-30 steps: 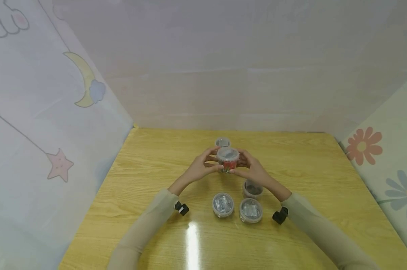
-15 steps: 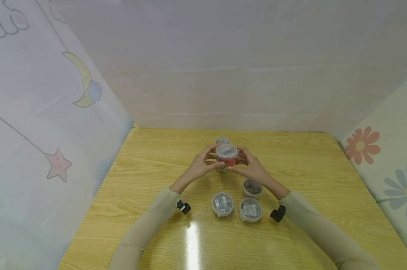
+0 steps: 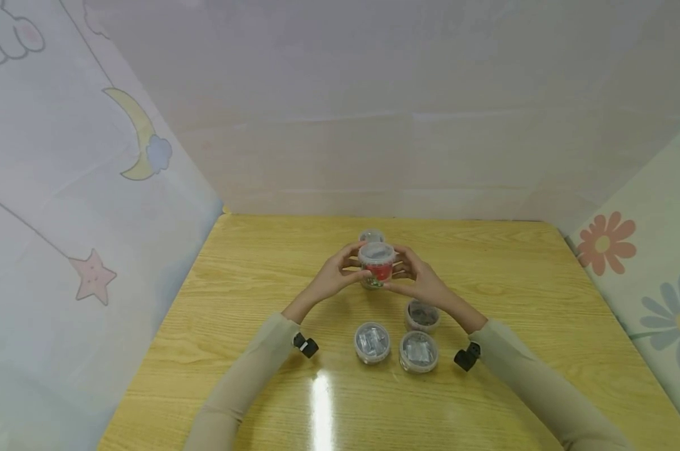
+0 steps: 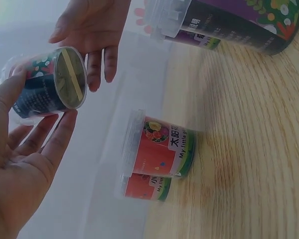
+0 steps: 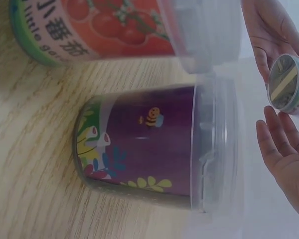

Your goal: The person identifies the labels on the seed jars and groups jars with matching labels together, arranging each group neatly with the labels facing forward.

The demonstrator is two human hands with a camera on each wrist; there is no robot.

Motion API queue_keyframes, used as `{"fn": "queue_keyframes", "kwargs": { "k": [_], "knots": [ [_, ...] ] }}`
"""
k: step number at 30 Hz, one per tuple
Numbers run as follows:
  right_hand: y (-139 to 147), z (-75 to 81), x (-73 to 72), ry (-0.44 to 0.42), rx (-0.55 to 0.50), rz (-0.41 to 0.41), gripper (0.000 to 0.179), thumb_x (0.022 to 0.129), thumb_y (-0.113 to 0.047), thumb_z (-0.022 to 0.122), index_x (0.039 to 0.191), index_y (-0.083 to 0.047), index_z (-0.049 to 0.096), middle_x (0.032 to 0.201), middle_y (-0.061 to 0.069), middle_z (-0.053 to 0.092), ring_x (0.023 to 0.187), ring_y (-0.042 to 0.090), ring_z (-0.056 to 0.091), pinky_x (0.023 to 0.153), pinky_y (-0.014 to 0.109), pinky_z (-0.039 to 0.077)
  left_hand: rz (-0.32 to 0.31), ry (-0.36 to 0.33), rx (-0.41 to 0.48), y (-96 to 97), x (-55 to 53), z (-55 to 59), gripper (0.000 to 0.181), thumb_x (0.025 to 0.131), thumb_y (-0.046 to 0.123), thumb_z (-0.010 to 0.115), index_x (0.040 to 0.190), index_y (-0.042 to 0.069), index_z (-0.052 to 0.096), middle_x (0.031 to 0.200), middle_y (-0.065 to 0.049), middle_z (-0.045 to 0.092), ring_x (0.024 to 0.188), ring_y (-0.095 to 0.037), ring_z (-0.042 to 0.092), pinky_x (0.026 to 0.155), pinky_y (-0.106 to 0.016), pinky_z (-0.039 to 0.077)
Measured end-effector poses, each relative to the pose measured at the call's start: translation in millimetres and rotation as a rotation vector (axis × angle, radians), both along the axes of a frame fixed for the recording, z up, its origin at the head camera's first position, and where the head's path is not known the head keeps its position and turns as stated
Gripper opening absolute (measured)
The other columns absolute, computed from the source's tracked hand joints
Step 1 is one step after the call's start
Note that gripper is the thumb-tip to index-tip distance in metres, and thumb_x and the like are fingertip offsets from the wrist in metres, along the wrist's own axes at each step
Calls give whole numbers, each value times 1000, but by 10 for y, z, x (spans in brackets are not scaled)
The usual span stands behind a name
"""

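Note:
In the head view my left hand [image 3: 332,275] holds a clear-lidded plastic plant-kit tub [image 3: 378,270] over the table, thumb in front and fingers behind. A red part of its printed label faces me. The left wrist view shows the tub's clear base [image 4: 71,79], with pale strips and greyish stuff inside. My right hand [image 3: 420,280] is at the tub's right side, fingers spread and fingertips right by its wall. In the right wrist view its fingers [image 5: 272,130] are extended beside the base.
Similar lidded tubs stand upright on the wooden table [image 3: 249,282]: one [image 3: 371,235] behind the held tub, and three nearer me, at left [image 3: 372,342], right [image 3: 418,352] and just behind the right one [image 3: 422,315]. Patterned walls enclose the table.
The held tub has shifted slightly left and turned between my hands, so that more of its red label shows. The tubs on the table have stayed in place.

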State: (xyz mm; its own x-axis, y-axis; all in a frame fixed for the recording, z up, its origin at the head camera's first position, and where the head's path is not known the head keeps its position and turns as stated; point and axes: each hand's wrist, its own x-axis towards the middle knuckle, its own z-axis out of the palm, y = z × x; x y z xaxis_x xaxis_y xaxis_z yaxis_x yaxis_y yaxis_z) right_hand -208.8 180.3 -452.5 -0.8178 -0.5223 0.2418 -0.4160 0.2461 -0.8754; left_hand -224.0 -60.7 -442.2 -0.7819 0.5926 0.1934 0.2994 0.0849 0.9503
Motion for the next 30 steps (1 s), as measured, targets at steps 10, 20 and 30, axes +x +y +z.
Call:
{"fn": "queue_keyframes", "kwargs": {
  "k": [10,20,30],
  "knots": [
    [68,-112,-51,-23,-48,95,74,86,-3,64,146,-13,22,130,18,48,111,29,55,93,43,48,-102,-34,64,-42,-30,0,62,92,12,57,145,7,27,137,-18,41,114,-33,52,89,-36,52],
    [72,-67,-43,-102,-115,182,74,89,-1,59,148,-14,16,138,19,43,114,19,55,96,33,47,-165,-53,74,-49,-43,-26,62,95,18,53,147,8,22,143,-15,36,123,-30,47,95,-37,48],
    [56,-66,-39,-72,-135,87,73,87,-2,63,146,-14,22,129,15,53,106,19,59,91,32,50,-55,-1,19,14,-129,-216,57,95,22,53,147,20,27,138,-10,43,120,-27,50,92,-35,50]
  ]
}}
